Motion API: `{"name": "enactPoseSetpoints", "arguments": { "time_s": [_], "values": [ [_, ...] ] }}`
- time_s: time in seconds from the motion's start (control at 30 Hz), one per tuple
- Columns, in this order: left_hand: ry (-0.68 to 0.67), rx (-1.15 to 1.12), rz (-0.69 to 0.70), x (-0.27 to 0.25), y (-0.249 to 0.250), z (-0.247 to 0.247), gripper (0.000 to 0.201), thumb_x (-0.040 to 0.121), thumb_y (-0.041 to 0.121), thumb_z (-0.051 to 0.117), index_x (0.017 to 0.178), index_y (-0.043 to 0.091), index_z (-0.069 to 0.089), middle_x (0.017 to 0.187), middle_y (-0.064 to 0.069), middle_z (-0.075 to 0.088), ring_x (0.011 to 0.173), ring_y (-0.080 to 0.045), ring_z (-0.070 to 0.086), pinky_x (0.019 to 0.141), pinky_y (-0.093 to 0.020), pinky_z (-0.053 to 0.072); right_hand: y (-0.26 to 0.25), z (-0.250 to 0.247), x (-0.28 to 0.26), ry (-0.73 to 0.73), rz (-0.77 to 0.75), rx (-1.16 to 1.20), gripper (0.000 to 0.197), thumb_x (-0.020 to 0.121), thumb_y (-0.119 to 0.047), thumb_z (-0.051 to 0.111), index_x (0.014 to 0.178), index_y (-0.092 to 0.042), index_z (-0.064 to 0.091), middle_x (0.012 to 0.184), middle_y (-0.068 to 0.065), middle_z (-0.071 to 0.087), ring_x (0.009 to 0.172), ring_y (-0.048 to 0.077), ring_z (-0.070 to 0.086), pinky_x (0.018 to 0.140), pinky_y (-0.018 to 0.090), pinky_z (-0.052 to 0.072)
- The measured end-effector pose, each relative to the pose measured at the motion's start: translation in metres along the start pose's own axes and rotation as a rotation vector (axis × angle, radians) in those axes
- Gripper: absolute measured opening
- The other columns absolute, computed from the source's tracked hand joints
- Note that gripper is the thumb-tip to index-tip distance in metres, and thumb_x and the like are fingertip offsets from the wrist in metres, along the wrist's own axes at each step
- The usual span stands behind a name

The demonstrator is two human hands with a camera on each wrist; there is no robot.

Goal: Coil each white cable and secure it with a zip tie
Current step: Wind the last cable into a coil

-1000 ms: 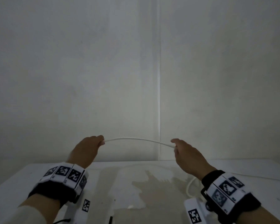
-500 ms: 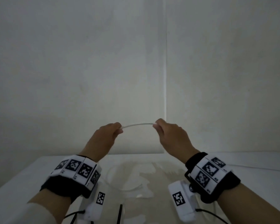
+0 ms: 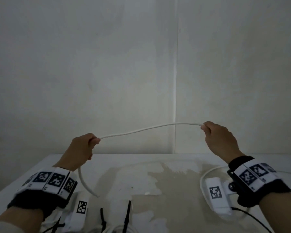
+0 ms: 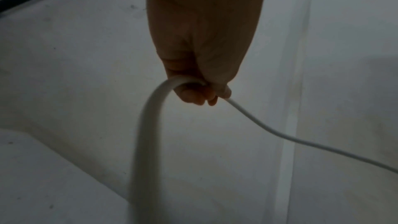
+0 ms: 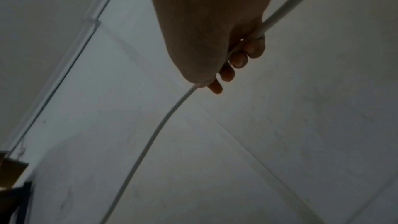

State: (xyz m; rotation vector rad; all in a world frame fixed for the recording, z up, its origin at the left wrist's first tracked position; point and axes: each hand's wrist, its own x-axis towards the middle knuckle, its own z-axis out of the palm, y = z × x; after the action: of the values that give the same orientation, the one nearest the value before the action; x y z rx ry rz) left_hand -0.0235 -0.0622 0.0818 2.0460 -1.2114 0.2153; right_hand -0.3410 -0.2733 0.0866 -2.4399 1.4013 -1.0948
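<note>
Looks like a bare indoor test or recording setup, not a lived-in room; can't pin it down further. Plain off-white wall [image 3: 91, 64] with a vertical seam [image 3: 175, 81], no decor, dim light, and a white table [image 3: 23, 179] pushed against it with a stained, blotchy top. Both wrists carry black bands with printed square-code markers [image 3: 55, 179], white camera modules [image 3: 216, 192] with the same codes hang under them, and black zip ties [image 3: 127, 214] lie at the near table edge, which points to a data-capture bench.
</note>
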Motion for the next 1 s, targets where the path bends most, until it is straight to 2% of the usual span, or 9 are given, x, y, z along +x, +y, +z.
{"name": "enactPoseSetpoints", "arguments": {
  "time_s": [0.1,0.17,0.23,0.37,0.5,0.7,0.83,0.9,1.0],
  "values": [
    [0.068,0.085,0.020,-0.008,0.000,-0.009,0.030,0.094,0.024,0.048,0.083,0.000,0.061,0.072,-0.012,0.059,0.065,-0.025,0.051,0.060,-0.031,0.033,0.006,0.008,-0.003,-0.078,0.015,-0.004,0.030,0.100,-0.021,0.032,0.106,-0.005,0.056,0.101,0.018,0.060,0.080,0.029,0.048,0.067,0.032,0.034],
    [0.140,0.039,0.064,-0.013,0.008,-0.012,0.027,0.094,0.023,0.048,0.083,0.001,0.059,0.076,-0.012,0.059,0.070,-0.026,0.051,0.059,-0.033,0.031,0.003,0.011,-0.009,-0.196,-0.022,0.055,0.030,0.098,-0.017,0.037,0.124,-0.009,0.050,0.113,0.015,0.059,0.096,0.029,0.052,0.078,0.032,0.037],
    [0.182,-0.018,0.112,-0.017,0.021,-0.012,0.024,0.094,0.023,0.048,0.083,0.003,0.057,0.075,-0.011,0.058,0.070,-0.027,0.052,0.056,-0.031,0.034,-0.008,0.015,-0.017,-0.322,-0.087,0.112,0.040,0.096,-0.023,0.043,0.135,-0.018,0.039,0.104,0.008,0.057,0.096,0.024,0.053,0.080,0.029,0.037],
    [0.207,-0.116,0.177,-0.023,0.053,-0.004,0.020,0.094,0.025,0.050,0.086,0.008,0.057,0.072,-0.009,0.057,0.064,-0.026,0.052,0.056,-0.027,0.035,-0.041,0.026,-0.031,-0.284,-0.279,0.205,0.034,0.098,-0.029,0.037,0.130,-0.019,0.045,0.111,0.005,0.058,0.104,0.022,0.054,0.085,0.028,0.037],
    [0.174,-0.213,0.161,-0.026,0.064,-0.010,0.017,0.094,0.026,0.049,0.084,0.015,0.057,0.065,-0.001,0.052,0.057,-0.012,0.045,0.053,-0.013,0.034,-0.054,0.018,-0.027,-0.090,-0.278,0.230,0.027,0.099,-0.029,0.033,0.100,-0.012,0.054,0.078,0.005,0.055,0.073,0.025,0.052,0.066,0.033,0.038],
    [-0.129,-0.171,0.032,-0.040,0.051,-0.021,0.027,0.097,0.023,0.043,0.073,0.015,0.053,0.056,0.001,0.042,0.047,-0.013,0.037,0.046,-0.022,0.031,-0.023,-0.008,-0.014,0.038,-0.139,0.255,0.027,0.098,-0.025,0.039,0.097,-0.005,0.057,0.068,0.005,0.052,0.066,0.026,0.048,0.060,0.031,0.031],
    [-0.054,-0.410,-0.049,-0.043,0.058,-0.020,0.028,0.098,0.020,0.038,0.073,0.013,0.050,0.057,-0.001,0.038,0.042,-0.012,0.032,0.041,-0.020,0.028,-0.013,0.009,-0.024,-0.079,-0.302,0.027,0.025,0.098,-0.011,0.038,0.108,0.000,0.058,0.091,0.019,0.057,0.082,0.032,0.053,0.070,0.036,0.040],
    [0.011,-0.436,-0.011,-0.044,0.066,-0.020,0.029,0.098,0.019,0.035,0.075,0.014,0.053,0.058,-0.001,0.037,0.047,-0.014,0.032,0.045,-0.024,0.028,-0.014,0.020,-0.033,-0.063,-0.437,-0.089,0.015,0.089,0.003,0.049,0.098,0.003,0.062,0.081,0.020,0.057,0.072,0.035,0.056,0.062,0.041,0.047],
    [0.018,-0.345,0.078,-0.046,0.073,-0.021,0.027,0.099,0.022,0.034,0.087,0.016,0.057,0.063,0.001,0.040,0.053,-0.013,0.036,0.050,-0.025,0.028,-0.019,0.032,-0.044,-0.003,-0.657,-0.181,0.022,0.062,0.011,0.073,0.075,-0.004,0.064,0.062,0.009,0.054,0.051,0.023,0.053,0.044,0.024,0.035]
  ]
}}
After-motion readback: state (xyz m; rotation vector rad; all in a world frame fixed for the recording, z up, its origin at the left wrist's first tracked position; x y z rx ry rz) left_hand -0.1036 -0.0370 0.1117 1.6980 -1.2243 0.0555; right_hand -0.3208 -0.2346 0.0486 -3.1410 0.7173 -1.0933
